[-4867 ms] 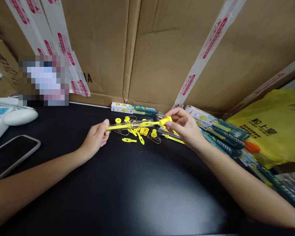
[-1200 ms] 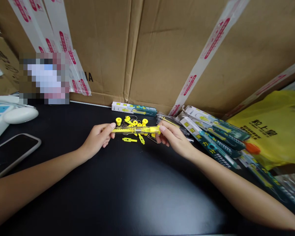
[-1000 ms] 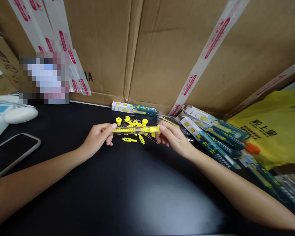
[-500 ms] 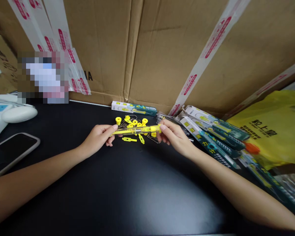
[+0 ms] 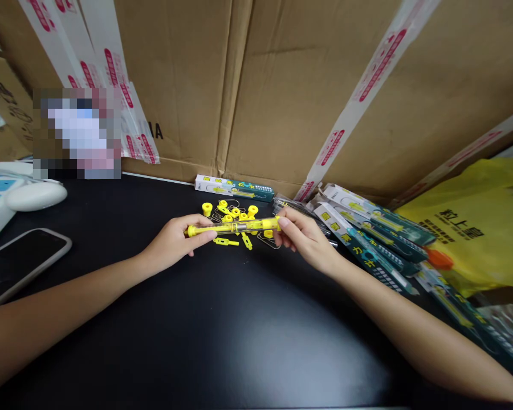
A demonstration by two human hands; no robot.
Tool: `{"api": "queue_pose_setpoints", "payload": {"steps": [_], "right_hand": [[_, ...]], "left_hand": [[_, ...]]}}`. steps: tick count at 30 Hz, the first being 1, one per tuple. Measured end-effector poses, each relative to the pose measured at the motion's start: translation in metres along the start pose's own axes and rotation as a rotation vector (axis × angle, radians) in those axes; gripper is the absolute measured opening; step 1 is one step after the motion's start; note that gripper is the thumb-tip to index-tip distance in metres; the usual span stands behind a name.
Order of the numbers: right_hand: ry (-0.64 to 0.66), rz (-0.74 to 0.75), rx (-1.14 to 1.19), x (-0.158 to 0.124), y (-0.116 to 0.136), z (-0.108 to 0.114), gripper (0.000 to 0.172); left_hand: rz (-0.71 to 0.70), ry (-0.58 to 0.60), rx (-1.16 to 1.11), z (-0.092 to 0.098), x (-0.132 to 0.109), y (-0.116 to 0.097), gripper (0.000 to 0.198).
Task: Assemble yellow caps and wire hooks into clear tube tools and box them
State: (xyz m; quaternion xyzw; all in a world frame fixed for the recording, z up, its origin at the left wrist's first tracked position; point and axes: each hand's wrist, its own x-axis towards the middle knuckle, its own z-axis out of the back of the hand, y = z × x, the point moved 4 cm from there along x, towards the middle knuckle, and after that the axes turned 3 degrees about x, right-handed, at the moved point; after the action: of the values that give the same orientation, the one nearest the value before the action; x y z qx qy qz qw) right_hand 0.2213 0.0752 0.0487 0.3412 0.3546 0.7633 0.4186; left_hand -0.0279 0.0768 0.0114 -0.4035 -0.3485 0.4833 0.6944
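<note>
Both hands hold one clear tube with yellow parts inside (image 5: 235, 228), level above the black table (image 5: 222, 330). My left hand (image 5: 175, 242) pinches its left end, where a yellow cap shows. My right hand (image 5: 301, 236) grips the right end with closed fingers. Behind and under the tube lie several small loose yellow plastic pieces (image 5: 228, 212) and thin wire loops.
A small boxed product (image 5: 234, 187) lies at the back by the cardboard wall (image 5: 282, 85). More green-and-white packs (image 5: 367, 233) fan out on the right, beside a yellow plastic bag (image 5: 474, 222). A phone (image 5: 21, 259) and a white power strip (image 5: 8, 193) sit at the left.
The long yellow piece that stuck out at the right end 4.9 s ago now sits inside the tube. My left fingers slid along the left end, which now shows a yellow cap.
</note>
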Motion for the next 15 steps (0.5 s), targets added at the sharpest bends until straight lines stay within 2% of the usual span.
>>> {"api": "queue_pose_setpoints", "payload": {"steps": [11, 15], "right_hand": [[0.005, 0.003, 0.027, -0.0004, -0.0011, 0.0011, 0.038], [-0.013, -0.020, 0.110, -0.0007, 0.0001, 0.0016, 0.031]], "left_hand": [[-0.005, -0.018, 0.015, -0.0001, -0.0002, -0.0033, 0.026], [0.008, -0.024, -0.011, -0.0001, 0.0002, -0.0019, 0.028]]}}
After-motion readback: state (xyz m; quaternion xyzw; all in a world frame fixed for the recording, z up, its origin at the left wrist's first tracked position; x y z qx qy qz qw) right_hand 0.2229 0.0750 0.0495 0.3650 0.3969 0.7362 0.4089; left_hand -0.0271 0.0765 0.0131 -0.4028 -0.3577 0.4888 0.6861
